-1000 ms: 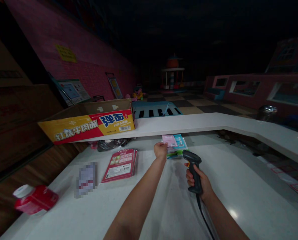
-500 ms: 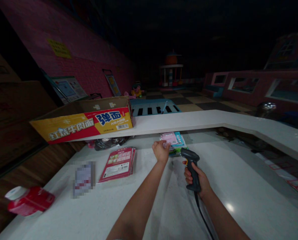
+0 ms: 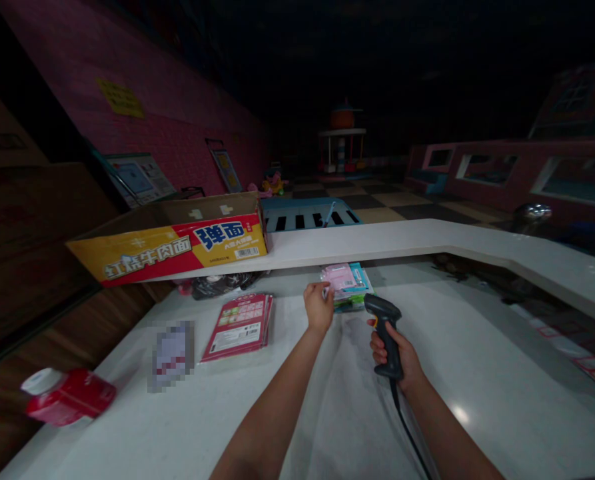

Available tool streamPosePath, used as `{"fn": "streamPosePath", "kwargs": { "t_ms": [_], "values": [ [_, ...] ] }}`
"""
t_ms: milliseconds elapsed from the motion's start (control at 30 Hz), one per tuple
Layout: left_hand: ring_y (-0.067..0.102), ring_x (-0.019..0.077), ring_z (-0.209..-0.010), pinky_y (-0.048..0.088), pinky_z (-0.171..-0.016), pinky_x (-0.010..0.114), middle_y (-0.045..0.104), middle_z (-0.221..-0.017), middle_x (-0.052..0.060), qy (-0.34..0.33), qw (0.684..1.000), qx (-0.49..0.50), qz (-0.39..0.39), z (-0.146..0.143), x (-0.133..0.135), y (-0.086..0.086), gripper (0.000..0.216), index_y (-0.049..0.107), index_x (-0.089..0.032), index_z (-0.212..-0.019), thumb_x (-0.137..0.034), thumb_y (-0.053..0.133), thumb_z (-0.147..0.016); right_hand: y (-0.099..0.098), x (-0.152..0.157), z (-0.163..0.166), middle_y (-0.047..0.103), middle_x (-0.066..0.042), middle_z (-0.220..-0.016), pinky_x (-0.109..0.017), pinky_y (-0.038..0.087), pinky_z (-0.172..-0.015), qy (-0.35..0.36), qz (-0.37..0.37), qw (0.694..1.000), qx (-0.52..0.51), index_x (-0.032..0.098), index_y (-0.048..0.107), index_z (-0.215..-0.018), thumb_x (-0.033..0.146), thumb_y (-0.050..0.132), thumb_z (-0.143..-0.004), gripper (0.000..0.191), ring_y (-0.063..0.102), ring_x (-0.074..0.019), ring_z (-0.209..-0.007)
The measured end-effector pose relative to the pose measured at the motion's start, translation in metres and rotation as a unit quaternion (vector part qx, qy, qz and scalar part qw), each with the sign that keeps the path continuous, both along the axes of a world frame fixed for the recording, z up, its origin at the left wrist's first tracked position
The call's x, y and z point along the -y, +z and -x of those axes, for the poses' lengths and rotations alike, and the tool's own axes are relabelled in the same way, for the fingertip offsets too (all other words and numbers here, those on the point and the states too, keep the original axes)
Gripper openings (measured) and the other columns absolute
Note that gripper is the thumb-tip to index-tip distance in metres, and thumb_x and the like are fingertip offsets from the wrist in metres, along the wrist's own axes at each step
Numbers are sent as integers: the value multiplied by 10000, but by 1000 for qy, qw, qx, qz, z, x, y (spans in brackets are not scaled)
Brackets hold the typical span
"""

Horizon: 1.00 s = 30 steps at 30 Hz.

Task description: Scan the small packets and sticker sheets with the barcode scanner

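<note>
My right hand [image 3: 397, 353] is wrapped round the handle of a black barcode scanner [image 3: 386, 333]. The scanner's head points up and to the left, and its cable hangs down toward me. My left hand [image 3: 319, 307] is at the near left edge of a small pile of packets, thumb and fingers curled but apart, holding nothing I can see. On top of that pile lies a pink packet [image 3: 339, 276]; a blue packet [image 3: 360, 276] and a green one [image 3: 351, 300] show around it. Left of this hand, a stack of flat red packets [image 3: 241, 323] rests on the white counter [image 3: 297, 427].
A red bottle with a white cap [image 3: 70, 398] lies at the left, near a blurred-out item [image 3: 171, 356]. An open noodle carton [image 3: 187, 243] stands on the raised white ledge [image 3: 357, 241]. A black plastic bag [image 3: 222, 285] sits beneath the ledge.
My left hand has drawn back slightly from the pink packet, and its fingers have come off it. The scanner in my right hand has shifted a little to the right.
</note>
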<state>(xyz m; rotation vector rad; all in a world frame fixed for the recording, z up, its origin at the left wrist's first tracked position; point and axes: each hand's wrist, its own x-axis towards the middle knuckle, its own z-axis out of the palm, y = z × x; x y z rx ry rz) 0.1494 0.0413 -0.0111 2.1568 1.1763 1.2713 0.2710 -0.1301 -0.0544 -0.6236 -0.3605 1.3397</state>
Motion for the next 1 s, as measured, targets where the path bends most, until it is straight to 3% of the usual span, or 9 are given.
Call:
{"fn": "streamPosePath", "kwargs": {
  "t_ms": [300, 533, 733, 867, 1000],
  "values": [
    [572, 231, -1025, 432, -968, 395, 645, -1014, 82, -16, 996, -82, 13, 61, 42, -10, 199, 701, -197, -994, -158, 578, -841, 1, 7, 2, 483, 49, -563, -179, 336, -363, -3, 10, 1000, 9, 185, 656, -1002, 437, 741, -776, 348, 373, -78, -424],
    [556, 238, -1049, 431, -962, 382, 634, -1048, 88, 9, 989, -149, -8, 121, 54, 11, 205, 702, -204, -995, -169, 544, -870, 3, 18, 9, 496, 34, -577, -186, 345, -374, -8, 17, 998, 53, 174, 662, -1016, 426, 759, -760, 372, 390, -82, -438],
    [509, 291, -1144, 399, -979, 401, 605, -1156, 134, 180, 947, -263, 25, 177, 42, 41, 286, 662, -184, -1130, -244, 549, -874, 2, 23, 10, 489, 33, -588, -180, 357, -380, -4, 27, 999, 39, 181, 674, -1004, 403, 752, -770, 331, 387, -82, -454],
    [490, 354, -1187, 403, -950, 436, 575, -1202, 188, 297, 894, -315, 113, 207, 39, 49, 563, 575, -148, -1241, -492, 640, -800, 2, 24, 9, 479, 31, -587, -176, 353, -387, -3, 29, 999, 42, 182, 670, -985, 392, 752, -767, 315, 390, -82, -455],
    [490, 381, -1206, 400, -947, 442, 557, -1242, 214, 306, 869, -333, 201, 223, 38, 50, 799, 539, -141, -1267, -670, 671, -683, 3, 25, 10, 479, 28, -592, -197, 366, -382, -14, 26, 998, 47, 168, 674, -989, 380, 781, -732, 350, 396, -92, -457]
  ]
}}
